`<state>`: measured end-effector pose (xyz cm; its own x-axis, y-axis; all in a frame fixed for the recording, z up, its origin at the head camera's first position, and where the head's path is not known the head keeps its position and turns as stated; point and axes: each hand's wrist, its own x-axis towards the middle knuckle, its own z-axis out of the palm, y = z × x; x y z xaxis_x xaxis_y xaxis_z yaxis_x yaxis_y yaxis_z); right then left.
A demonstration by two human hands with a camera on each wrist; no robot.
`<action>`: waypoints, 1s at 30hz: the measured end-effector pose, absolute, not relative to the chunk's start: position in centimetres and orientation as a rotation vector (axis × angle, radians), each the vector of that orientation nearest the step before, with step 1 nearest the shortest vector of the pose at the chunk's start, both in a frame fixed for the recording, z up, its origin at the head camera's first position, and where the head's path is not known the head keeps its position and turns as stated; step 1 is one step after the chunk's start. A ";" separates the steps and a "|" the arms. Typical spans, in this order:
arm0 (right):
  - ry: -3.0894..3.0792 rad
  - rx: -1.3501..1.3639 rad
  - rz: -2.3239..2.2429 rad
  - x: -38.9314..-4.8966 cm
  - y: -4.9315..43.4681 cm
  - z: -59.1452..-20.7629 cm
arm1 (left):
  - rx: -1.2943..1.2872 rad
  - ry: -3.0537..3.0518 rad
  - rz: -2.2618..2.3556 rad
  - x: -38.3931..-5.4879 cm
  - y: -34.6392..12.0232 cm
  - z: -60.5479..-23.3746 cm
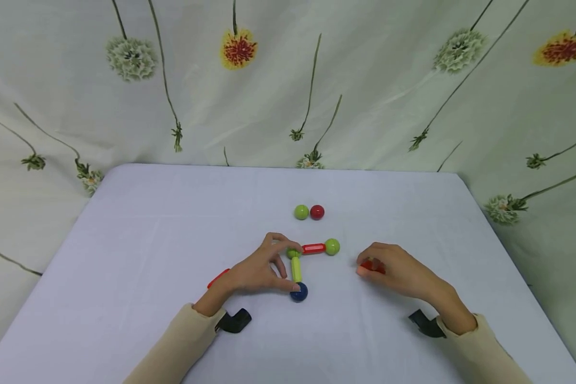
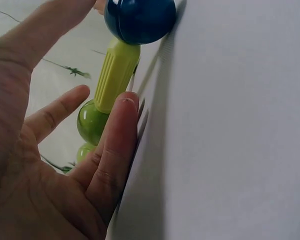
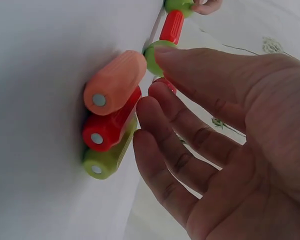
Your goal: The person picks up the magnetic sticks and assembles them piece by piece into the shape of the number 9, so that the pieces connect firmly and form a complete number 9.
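My left hand (image 1: 261, 266) spreads over a joined piece: a blue ball (image 1: 299, 292), a ribbed yellow-green stick (image 1: 296, 269) and a green ball (image 1: 293, 253). Its thumb is at the blue ball, and its index finger stretches over the green one; whether they press cannot be told. From that green ball a red stick (image 1: 313, 248) runs right to another green ball (image 1: 333, 246). My right hand (image 3: 210, 135), fingers loosely bent, hovers beside an orange stick (image 3: 115, 82), a red stick (image 3: 107, 125) and a yellow-green stick (image 3: 107, 160), lying side by side with silvery discs on their ends.
Farther back on the white table (image 1: 197, 208) sit a loose green ball (image 1: 301, 212) and a dark red ball (image 1: 317, 212), close together. Another red stick (image 1: 217, 278) lies partly hidden behind my left wrist. A flowered cloth (image 1: 269, 106) hangs behind the table.
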<state>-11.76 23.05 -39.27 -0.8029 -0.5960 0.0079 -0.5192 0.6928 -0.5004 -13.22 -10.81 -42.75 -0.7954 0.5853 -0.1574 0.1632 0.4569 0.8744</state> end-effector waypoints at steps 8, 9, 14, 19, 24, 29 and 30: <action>2.749 -0.875 -0.718 -11.6 23.0 -39.6 | 0.638 2.270 1.238 -13.0 -10.6 -42.6; 2.754 -0.871 -0.713 -11.5 23.0 -39.6 | 0.639 2.275 1.228 -13.0 -10.5 -42.5; 2.775 -0.858 -0.681 -11.5 22.9 -39.8 | 0.655 2.309 1.173 -12.8 -10.3 -42.2; 2.818 -0.828 -0.623 -11.4 22.6 -39.8 | 0.683 2.366 1.124 -12.7 -10.1 -42.4; 2.905 -0.838 -0.509 -11.1 22.2 -40.1 | 0.682 2.409 1.091 -12.7 -10.0 -42.8; 2.948 -0.903 -0.469 -10.7 22.0 -40.5 | 0.704 2.407 1.097 -12.7 -10.2 -43.1; 2.952 -0.904 -0.465 -10.6 22.0 -40.5 | 0.711 2.403 1.101 -12.7 -10.2 -43.1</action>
<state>-10.62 21.95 -40.51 -0.8322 -0.5504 0.0673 -0.5445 0.7881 -0.2872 -12.74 -10.18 -43.13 -0.7900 0.5958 -0.1446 0.2795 0.5599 0.7800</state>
